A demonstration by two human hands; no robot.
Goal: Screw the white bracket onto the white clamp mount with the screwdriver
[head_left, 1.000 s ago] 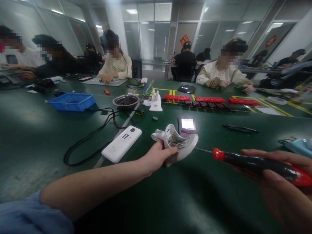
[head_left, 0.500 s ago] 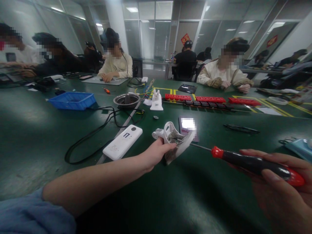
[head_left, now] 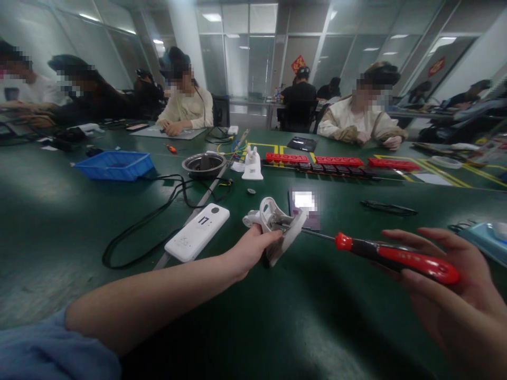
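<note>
My left hand [head_left: 250, 250] grips a white plastic housing [head_left: 293, 232], thumb on its near side, with its hollow inside facing up and right. In my right hand [head_left: 455, 311] lies a screwdriver [head_left: 404, 256] with a red and black handle. Its handle rests between thumb and fingers, the upper fingers lifted off it. The shaft points left into the housing, where its tip is hidden. Behind the housing, a phone [head_left: 317, 219] with a bright screen lies on the table. A small grey-white piece [head_left: 251, 191] sits beyond my left hand.
Left of my hand lie a white power bank [head_left: 198, 232] and a looped black cable [head_left: 130, 221]. Farther back are a blue bin [head_left: 114, 168], a metal bowl [head_left: 204, 166], a white stand [head_left: 252, 166] and red strips [head_left: 338, 161]. Tweezers [head_left: 388, 207] lie at right; co-workers sit opposite.
The screwdriver handle has rolled, showing more red, and my right fingers have loosened and spread around it. My left hand still holds the housing; the whole view has shifted slightly.
</note>
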